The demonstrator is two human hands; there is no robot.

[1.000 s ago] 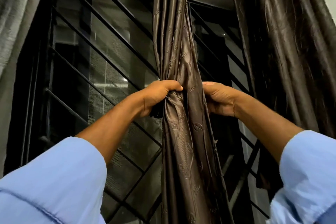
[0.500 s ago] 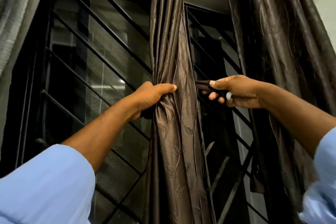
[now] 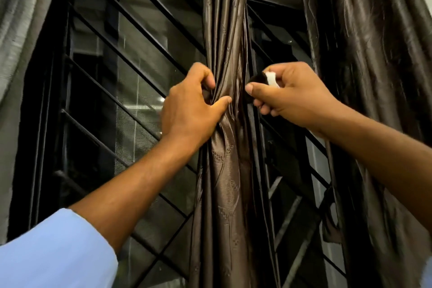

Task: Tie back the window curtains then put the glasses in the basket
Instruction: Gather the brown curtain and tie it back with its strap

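**Curtain bunched up, tie-back strap about to go round**

The left hand (image 3: pixel 189 110) has its fingers and thumb clamped round the gathered brown curtain (image 3: pixel 224 170), squeezing it into a tight column in the middle of the window. Just beside it, on the other side of the fabric, the right hand (image 3: pixel 297 96) pinches the end of a dark tie-back strap (image 3: pixel 253 80) with a white tab (image 3: pixel 272 79) on it, probably a hook-and-loop patch, though that's a guess.

So this looks like the first half of the job, mid-tie. The next move probably calls for bringing that strap end across the front of the bundle and pressing the tab onto its mate while the left hand keeps the folds squeezed. Where the other end sits can't be seen.

Behind it all is the black window grille (image 3: pixel 117 100). A second dark curtain (image 3: pixel 374 77) hangs loose on the right, apparently not tied yet, and a grey one (image 3: pixel 18 30) on the left. No glasses or basket in view.
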